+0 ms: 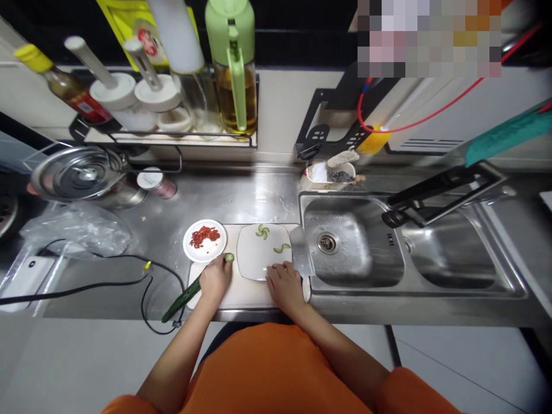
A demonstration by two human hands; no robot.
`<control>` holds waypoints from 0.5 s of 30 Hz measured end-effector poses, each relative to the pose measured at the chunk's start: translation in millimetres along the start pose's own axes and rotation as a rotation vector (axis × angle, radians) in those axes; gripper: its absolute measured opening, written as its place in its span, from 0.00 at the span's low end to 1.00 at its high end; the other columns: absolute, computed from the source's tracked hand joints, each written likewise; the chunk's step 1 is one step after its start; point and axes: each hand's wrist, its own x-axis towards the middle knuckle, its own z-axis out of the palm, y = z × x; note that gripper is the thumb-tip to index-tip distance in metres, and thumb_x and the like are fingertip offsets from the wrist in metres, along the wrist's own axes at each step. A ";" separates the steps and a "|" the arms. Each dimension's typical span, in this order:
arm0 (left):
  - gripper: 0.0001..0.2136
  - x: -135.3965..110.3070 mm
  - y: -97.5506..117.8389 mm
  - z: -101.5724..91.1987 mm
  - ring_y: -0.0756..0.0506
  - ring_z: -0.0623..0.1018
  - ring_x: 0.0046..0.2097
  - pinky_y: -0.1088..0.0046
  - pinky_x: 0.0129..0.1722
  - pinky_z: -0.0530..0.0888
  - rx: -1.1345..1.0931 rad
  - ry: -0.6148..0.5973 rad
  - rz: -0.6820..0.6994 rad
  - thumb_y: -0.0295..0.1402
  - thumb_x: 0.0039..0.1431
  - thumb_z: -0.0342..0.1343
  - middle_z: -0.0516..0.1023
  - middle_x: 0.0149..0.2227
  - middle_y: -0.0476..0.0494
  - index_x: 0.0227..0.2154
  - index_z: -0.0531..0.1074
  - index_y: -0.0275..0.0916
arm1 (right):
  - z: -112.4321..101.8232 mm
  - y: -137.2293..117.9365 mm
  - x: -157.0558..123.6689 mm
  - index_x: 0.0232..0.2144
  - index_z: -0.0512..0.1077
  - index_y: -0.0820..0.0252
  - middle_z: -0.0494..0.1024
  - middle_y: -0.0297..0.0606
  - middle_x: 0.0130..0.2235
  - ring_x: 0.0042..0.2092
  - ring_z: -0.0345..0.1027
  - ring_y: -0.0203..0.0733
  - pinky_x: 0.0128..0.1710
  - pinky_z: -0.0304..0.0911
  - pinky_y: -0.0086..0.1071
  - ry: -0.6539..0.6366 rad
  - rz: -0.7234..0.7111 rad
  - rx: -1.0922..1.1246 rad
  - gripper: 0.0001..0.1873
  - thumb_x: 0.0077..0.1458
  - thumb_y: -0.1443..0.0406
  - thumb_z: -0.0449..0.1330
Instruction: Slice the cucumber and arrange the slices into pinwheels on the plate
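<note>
My left hand (217, 277) is closed around a dark green cucumber (183, 300), whose pale cut end shows past my fingers. My right hand (285, 284) lies at the lower right rim of a white square plate (254, 259), fingers stretched out over its edge. Thin cucumber slices (262, 231) form a fan near the plate's far side, and a few more slices (282, 248) sit at its right. A broad shiny knife blade (303, 251) lies just right of the plate; its handle is hidden. Beneath is a pale cutting board (250, 296).
A small round plate (187, 244) of chopped red pieces stands left of the board. Right is a double sink (357, 276) with a faucet (431, 201). Behind stand a seasoning rack (215, 141) and an oil bottle (236, 86). A black cable (107, 282) crosses the counter at left.
</note>
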 end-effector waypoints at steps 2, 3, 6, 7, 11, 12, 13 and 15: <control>0.15 0.2 0.2 -0.2 0.43 0.76 0.33 0.72 0.32 0.65 -0.033 0.006 -0.022 0.41 0.59 0.48 0.78 0.36 0.39 0.46 0.71 0.42 | 0.5 -0.5 0.1 0.44 0.70 0.56 0.72 0.42 0.45 0.49 0.54 0.48 0.39 0.49 0.36 0.003 -0.005 0.005 0.12 0.60 0.62 0.52; 0.15 0.5 0.0 -0.2 0.43 0.76 0.33 0.72 0.32 0.65 -0.054 0.015 -0.031 0.41 0.59 0.49 0.78 0.36 0.40 0.45 0.71 0.42 | 0.9 -0.8 0.2 0.44 0.70 0.56 0.72 0.42 0.45 0.49 0.54 0.48 0.39 0.49 0.36 0.005 -0.007 0.007 0.12 0.59 0.62 0.52; 0.13 2.1 -1.3 0.1 0.44 0.75 0.34 0.73 0.31 0.64 -0.115 0.053 -0.048 0.41 0.56 0.52 0.78 0.36 0.42 0.40 0.72 0.42 | 2.7 -1.7 1.4 0.44 0.70 0.56 0.72 0.42 0.44 0.49 0.54 0.48 0.39 0.50 0.36 0.009 -0.015 0.024 0.12 0.60 0.62 0.52; 0.12 2.6 -2.0 -0.2 0.44 0.75 0.34 0.73 0.31 0.64 -0.138 0.062 -0.049 0.41 0.55 0.53 0.78 0.36 0.42 0.38 0.72 0.41 | 3.2 -2.2 2.2 0.44 0.71 0.56 0.72 0.42 0.44 0.49 0.54 0.48 0.39 0.50 0.36 0.007 -0.016 0.036 0.12 0.60 0.62 0.51; 0.09 3.7 -5.7 -4.2 0.48 0.74 0.30 0.75 0.31 0.64 -0.298 0.045 -0.059 0.41 0.53 0.54 0.77 0.29 0.48 0.30 0.71 0.42 | 4.2 -5.3 7.9 0.43 0.71 0.55 0.72 0.42 0.44 0.49 0.54 0.48 0.39 0.51 0.36 -0.040 -0.007 0.116 0.12 0.60 0.61 0.51; 0.09 3.9 -6.7 -5.6 0.49 0.74 0.29 0.76 0.31 0.64 -0.357 0.038 -0.058 0.41 0.52 0.55 0.77 0.27 0.49 0.28 0.71 0.41 | 4.2 -6.1 10.2 0.42 0.71 0.54 0.72 0.41 0.43 0.49 0.54 0.48 0.38 0.52 0.35 -0.058 -0.001 0.145 0.12 0.60 0.61 0.51; 0.09 4.1 -7.5 -6.9 0.49 0.74 0.29 0.76 0.32 0.65 -0.418 0.035 -0.057 0.41 0.51 0.55 0.76 0.27 0.50 0.28 0.71 0.41 | 4.2 -6.8 12.9 0.42 0.72 0.54 0.73 0.41 0.43 0.49 0.55 0.48 0.38 0.52 0.35 -0.074 0.004 0.178 0.12 0.60 0.61 0.51; 0.10 4.6 -8.6 -8.7 0.50 0.73 0.28 0.77 0.32 0.65 -0.536 0.026 -0.048 0.41 0.49 0.56 0.76 0.26 0.51 0.28 0.72 0.40 | 4.3 -8.0 19.3 0.41 0.72 0.55 0.74 0.40 0.42 0.48 0.56 0.48 0.38 0.53 0.35 -0.087 0.016 0.259 0.11 0.59 0.62 0.52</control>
